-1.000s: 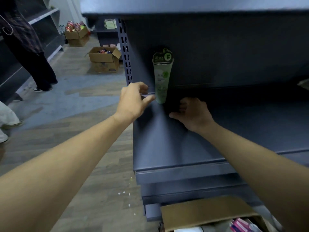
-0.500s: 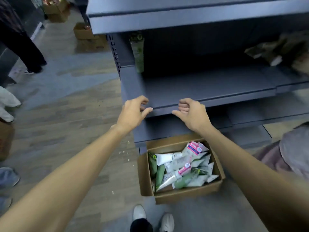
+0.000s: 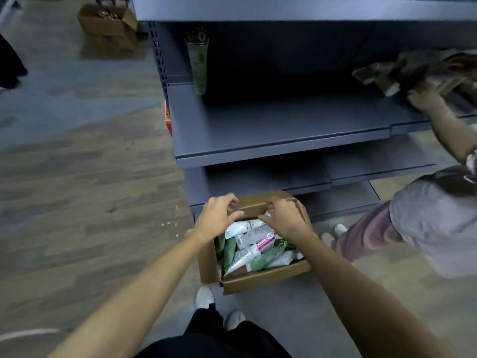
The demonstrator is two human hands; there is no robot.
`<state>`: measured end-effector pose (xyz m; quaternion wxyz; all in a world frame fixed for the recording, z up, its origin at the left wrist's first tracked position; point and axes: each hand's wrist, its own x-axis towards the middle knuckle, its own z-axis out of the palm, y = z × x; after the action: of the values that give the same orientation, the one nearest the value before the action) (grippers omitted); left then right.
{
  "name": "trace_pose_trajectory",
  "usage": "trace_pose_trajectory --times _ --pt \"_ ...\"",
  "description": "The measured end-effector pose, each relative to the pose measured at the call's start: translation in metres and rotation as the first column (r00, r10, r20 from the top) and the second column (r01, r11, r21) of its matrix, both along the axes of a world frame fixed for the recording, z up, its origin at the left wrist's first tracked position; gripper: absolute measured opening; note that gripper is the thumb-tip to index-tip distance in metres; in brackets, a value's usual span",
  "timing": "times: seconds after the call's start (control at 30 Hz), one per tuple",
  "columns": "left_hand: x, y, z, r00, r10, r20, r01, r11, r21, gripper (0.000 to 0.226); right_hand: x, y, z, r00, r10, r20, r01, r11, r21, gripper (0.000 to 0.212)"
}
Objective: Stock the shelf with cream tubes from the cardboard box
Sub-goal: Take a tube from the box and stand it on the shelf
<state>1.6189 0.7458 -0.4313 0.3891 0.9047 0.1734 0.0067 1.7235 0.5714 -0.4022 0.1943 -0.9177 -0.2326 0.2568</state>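
On the floor right at the foot of the dark grey shelf (image 3: 278,130) sits the open cardboard box (image 3: 260,279), stuffed with a jumble of cream tubes (image 3: 254,250), white ones, green ones and one with a pink label, all lying every which way. Only the one head view here, so that's what we've got.

Both hands are over the far end of the box. The left hand (image 3: 218,215) hangs above the box's far left corner with fingers loosely curled and thumb pointing inward, nothing in it as far as I can see. The right hand (image 3: 285,215) is just beside it over the far right part, fingers curled downward toward the tubes; can't honestly tell if it's pinching anything, the fingertips are hidden behind the knuckles. The hands are near each other but not touching.

Up on the shelf, one green tube (image 3: 198,65) stands upright at the far left, against the back panel and next to the perforated upright post.

Off to the right another person (image 3: 423,223) in a grey top is crouched, their hand (image 3: 423,99) on a blurry pile of packets (image 3: 413,68) on the same shelf level. Another cardboard box (image 3: 108,21) sits on the wood-pattern floor (image 3: 77,177) in the back left. White shoes (image 3: 205,297) show just below the box.
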Motion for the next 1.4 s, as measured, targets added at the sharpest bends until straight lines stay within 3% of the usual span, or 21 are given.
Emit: trace_pose_trajectory --times 0.17,0.33,0.53,1.03,1.27,1.4 --pt "0.002 -0.012 -0.034 0.979 -0.132 -0.158 0.141 0.989 0.047 0.038 -0.011 -0.021 -0.031 0.998 -0.016 -0.056 0.008 0.99 -0.14 0.049" --pt "0.01 -0.035 -0.049 0.95 -0.206 -0.235 0.211 0.977 -0.004 0.034 -0.015 -0.048 -0.048 0.998 -0.049 -0.035 0.042 0.979 -0.201 0.039" --pt "0.014 -0.069 -0.064 0.929 -0.212 -0.304 0.193 0.977 -0.089 0.033 -0.005 -0.068 -0.066 0.997 -0.028 -0.072 0.011 0.971 -0.238 0.038" --pt "0.03 -0.132 -0.091 0.871 0.159 -0.464 -0.073 0.977 0.198 0.032 0.055 -0.102 -0.098 0.963 0.156 -0.218 -0.183 0.977 -0.11 0.014" --pt "0.042 -0.113 -0.052 0.861 0.087 -0.502 0.059 0.961 0.269 0.01 0.07 -0.088 -0.103 0.936 0.237 -0.259 -0.257 0.966 -0.042 0.027" --pt "0.052 -0.084 0.004 0.882 0.032 -0.471 0.097 0.964 0.248 0.015 0.072 -0.071 -0.099 0.91 0.31 -0.276 -0.316 0.948 0.023 0.045"
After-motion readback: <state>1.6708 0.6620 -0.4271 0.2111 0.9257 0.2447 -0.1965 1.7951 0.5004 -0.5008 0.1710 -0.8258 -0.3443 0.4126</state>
